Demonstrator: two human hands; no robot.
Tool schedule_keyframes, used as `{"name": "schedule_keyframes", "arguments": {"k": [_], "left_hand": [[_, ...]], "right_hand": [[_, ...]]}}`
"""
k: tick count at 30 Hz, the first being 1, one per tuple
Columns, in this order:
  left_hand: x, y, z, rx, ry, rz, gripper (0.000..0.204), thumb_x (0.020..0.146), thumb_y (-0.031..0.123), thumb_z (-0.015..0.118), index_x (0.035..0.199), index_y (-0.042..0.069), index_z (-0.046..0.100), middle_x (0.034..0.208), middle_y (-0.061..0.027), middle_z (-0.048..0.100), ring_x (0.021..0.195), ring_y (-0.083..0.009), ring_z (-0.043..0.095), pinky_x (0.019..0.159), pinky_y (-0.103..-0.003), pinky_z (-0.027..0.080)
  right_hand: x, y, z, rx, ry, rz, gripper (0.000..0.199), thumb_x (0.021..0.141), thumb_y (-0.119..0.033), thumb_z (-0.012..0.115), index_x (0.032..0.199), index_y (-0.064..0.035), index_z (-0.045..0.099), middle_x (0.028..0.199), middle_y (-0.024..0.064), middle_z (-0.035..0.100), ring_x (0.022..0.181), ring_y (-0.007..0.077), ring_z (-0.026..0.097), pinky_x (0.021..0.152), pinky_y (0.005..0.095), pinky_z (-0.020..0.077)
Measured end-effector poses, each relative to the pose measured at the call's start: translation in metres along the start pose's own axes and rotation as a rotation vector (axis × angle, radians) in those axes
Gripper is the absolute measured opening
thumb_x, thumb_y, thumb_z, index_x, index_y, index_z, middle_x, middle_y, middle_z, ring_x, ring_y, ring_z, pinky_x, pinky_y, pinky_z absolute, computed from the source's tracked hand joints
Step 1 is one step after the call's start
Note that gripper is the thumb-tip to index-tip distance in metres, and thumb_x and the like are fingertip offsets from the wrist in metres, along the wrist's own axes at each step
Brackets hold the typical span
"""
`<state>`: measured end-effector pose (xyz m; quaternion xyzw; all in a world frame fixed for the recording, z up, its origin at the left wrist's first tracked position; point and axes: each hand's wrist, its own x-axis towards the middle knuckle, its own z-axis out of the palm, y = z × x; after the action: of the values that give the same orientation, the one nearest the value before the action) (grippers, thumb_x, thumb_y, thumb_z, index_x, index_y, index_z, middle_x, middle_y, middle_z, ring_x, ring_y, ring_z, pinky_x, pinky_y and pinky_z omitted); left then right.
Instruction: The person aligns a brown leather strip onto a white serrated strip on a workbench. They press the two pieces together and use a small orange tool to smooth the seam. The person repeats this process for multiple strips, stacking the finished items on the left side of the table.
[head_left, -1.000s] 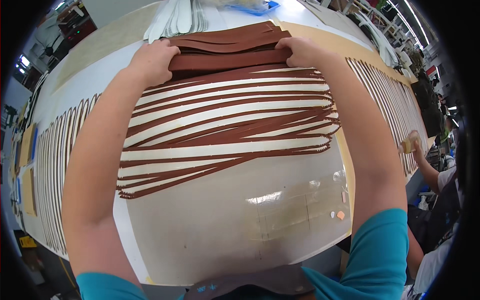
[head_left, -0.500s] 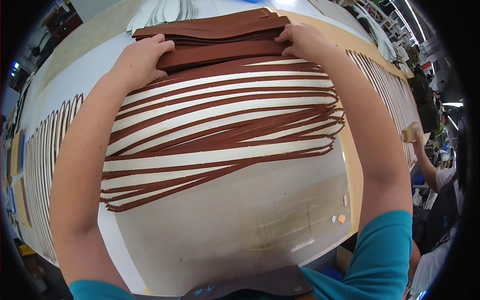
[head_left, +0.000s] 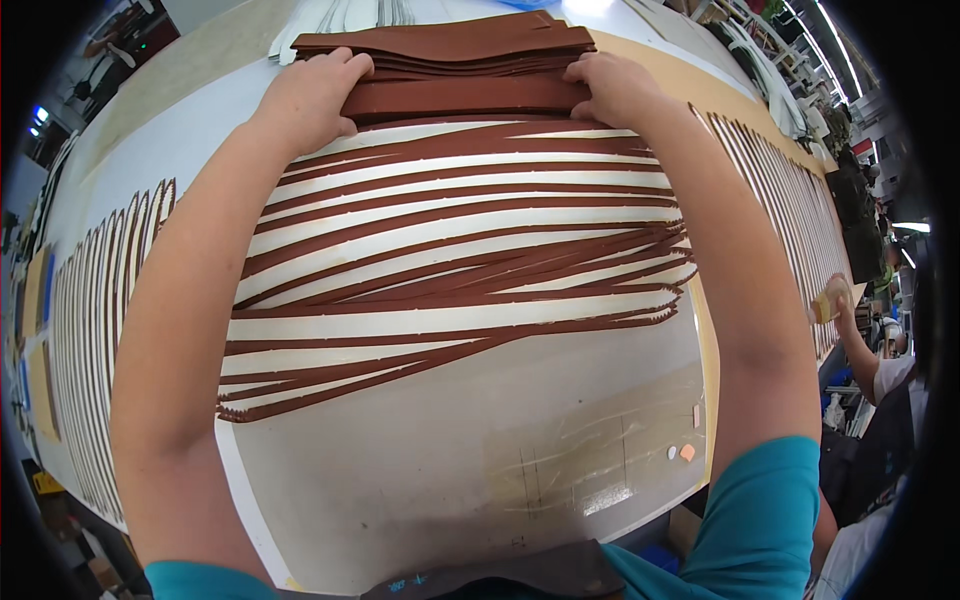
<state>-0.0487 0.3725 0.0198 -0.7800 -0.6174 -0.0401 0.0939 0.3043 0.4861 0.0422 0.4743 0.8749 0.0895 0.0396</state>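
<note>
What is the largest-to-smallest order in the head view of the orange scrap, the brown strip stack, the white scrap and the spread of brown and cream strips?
1. Spread of brown and cream strips
2. Brown strip stack
3. Orange scrap
4. White scrap, only slightly smaller

The left arm (head_left: 190, 290) is slanted far and to the right, while the right arm (head_left: 735, 250) is slanted far and to the left. Both are bent at the elbows and bowed outward, with a wide space left between them. The left hand (head_left: 315, 100) is turned inward, its fingers curled on the far side and its thumb set apart on the near side. By the right hand (head_left: 618, 90) this pose is nearly mirrored. Backs are turned upward, and a grip is formed by both, well apart.
</note>
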Motion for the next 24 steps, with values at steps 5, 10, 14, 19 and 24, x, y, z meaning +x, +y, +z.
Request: {"name": "schedule_keyframes", "arguments": {"k": [5,10,14,19,24], "left_hand": [[-0.011,0.002,0.001,-0.043,-0.019,0.010,0.056,0.080,0.015,0.086,0.131,0.012,0.062,0.121,-0.0074,0.064,0.117,-0.0310,0.064,0.100,-0.044,0.055],[-0.009,-0.006,-0.002,-0.245,-0.088,-0.061,0.048,0.080,0.018,0.086,0.123,0.010,0.066,0.119,-0.0087,0.064,0.115,-0.0318,0.064,0.099,-0.043,0.054],[-0.005,-0.002,-0.001,-0.245,-0.013,-0.104,0.044,0.079,0.022,0.087,0.117,0.010,0.069,0.121,-0.0091,0.065,0.115,-0.0324,0.064,0.098,-0.044,0.054],[-0.007,-0.004,0.000,0.032,0.032,0.008,0.046,0.081,0.027,0.087,0.120,0.010,0.071,0.125,-0.0091,0.065,0.117,-0.0318,0.063,0.099,-0.043,0.054],[-0.026,-0.017,-0.018,-0.226,0.021,-0.042,0.058,0.082,0.031,0.087,0.135,0.013,0.068,0.129,-0.0090,0.065,0.123,-0.0300,0.062,0.104,-0.042,0.053]], "right_hand": [[0.003,0.001,0.014,0.023,0.100,-0.064,0.055,0.079,-0.024,0.087,0.130,-0.0129,0.069,0.127,0.0085,0.067,0.128,0.0317,0.060,0.108,0.0438,0.0498],[0.007,0.006,0.004,0.187,-0.062,-0.002,0.058,0.078,-0.021,0.089,0.132,-0.0106,0.068,0.126,0.0131,0.070,0.122,0.0348,0.064,0.105,0.0451,0.0515],[0.015,0.008,-0.005,0.236,-0.151,0.069,0.060,0.079,-0.019,0.089,0.133,-0.0083,0.067,0.126,0.0173,0.072,0.118,0.0372,0.067,0.102,0.0459,0.0535],[0.001,0.009,-0.001,0.246,-0.046,0.009,0.060,0.080,-0.017,0.089,0.135,-0.0090,0.067,0.126,0.0169,0.073,0.120,0.0335,0.067,0.102,0.0427,0.0537],[-0.021,0.007,-0.009,0.460,0.110,0.034,0.053,0.087,-0.022,0.084,0.136,-0.0113,0.068,0.130,0.0138,0.071,0.119,0.0310,0.068,0.100,0.0431,0.0560]]}}
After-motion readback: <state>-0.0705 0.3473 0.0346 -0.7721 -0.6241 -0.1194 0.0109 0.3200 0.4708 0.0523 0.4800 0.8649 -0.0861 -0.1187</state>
